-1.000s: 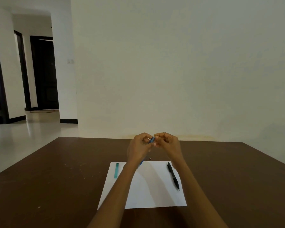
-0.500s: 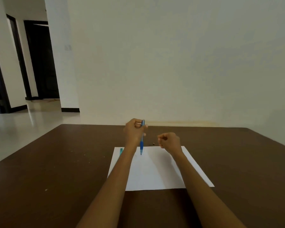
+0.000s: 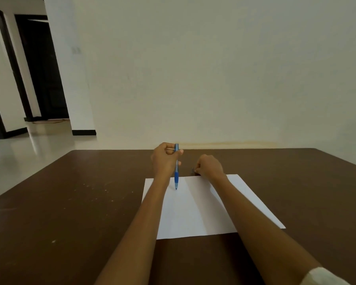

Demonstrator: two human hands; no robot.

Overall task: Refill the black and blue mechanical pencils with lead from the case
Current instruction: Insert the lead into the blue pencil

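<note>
My left hand [image 3: 164, 159] is closed around the upper part of the blue mechanical pencil [image 3: 176, 175]. It holds the pencil upright with the tip down on the white paper [image 3: 193, 212]. My right hand [image 3: 209, 166] rests at the paper's far edge with its fingers curled. Its fingertips pinch a small dark cap [image 3: 192, 170] lying on the table. The black pencil and the lead case are hidden behind my forearms.
The brown table [image 3: 70, 202] carries the paper in its middle and ends at a far edge just beyond my hands. A pale wall stands behind it. An open doorway [image 3: 39, 68] and tiled floor lie to the left.
My hands have come apart. The left one turned the blue pencil upright, tip on the paper. The right one dropped to the table and reached the small dark cap. The view shifted left.
</note>
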